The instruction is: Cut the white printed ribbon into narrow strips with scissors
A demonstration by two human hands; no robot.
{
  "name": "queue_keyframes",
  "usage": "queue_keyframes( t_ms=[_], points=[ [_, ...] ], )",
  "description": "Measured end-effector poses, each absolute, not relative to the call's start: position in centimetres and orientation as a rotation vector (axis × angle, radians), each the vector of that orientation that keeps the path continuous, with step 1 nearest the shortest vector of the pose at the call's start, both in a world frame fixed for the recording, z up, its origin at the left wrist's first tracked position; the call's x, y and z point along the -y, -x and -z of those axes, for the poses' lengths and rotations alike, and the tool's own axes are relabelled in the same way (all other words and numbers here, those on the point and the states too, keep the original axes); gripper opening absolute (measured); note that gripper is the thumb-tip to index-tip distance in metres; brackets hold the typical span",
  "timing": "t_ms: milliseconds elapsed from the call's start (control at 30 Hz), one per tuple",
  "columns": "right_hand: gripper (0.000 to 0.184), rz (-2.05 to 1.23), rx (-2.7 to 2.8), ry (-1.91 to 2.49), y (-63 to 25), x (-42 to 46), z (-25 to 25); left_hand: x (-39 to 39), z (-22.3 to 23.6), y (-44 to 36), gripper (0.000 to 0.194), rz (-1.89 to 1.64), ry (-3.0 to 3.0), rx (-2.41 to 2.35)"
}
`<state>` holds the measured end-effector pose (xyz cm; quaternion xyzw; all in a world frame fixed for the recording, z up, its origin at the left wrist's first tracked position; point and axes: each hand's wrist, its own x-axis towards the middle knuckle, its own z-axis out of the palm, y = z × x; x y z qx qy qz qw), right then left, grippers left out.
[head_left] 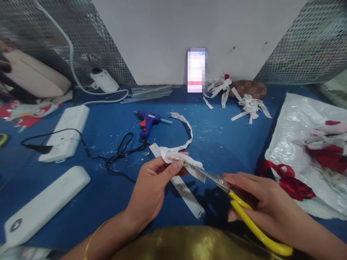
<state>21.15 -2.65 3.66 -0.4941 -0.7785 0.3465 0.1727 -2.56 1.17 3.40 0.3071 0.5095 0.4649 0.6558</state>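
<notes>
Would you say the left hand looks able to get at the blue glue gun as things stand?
Probably not right now: the left hand is pinching the printed ribbon, though the glue gun lies uncovered just beyond it.

Muted light; soft, stretched edges

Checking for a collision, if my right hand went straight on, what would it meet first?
Your right hand would probably meet the white ribbon in your left hand; depth is unclear.
</notes>
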Motion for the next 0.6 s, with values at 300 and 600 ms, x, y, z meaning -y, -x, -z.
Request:
queue_keyframes(
  t_ms=[300,600],
  points=[
    [0.036,-0.901,2.235,1.4,-20.93,2.7,-3.29,-1.01,-3.16,2.55,0.02,-1.03,-0.711,-1.136],
    [0.039,-1.16,2.16,1.446,-20.79,2.79,-3.25,-0.9,-3.12,2.48,0.026,-1.046,-0.723,-1.11]
  ],
)
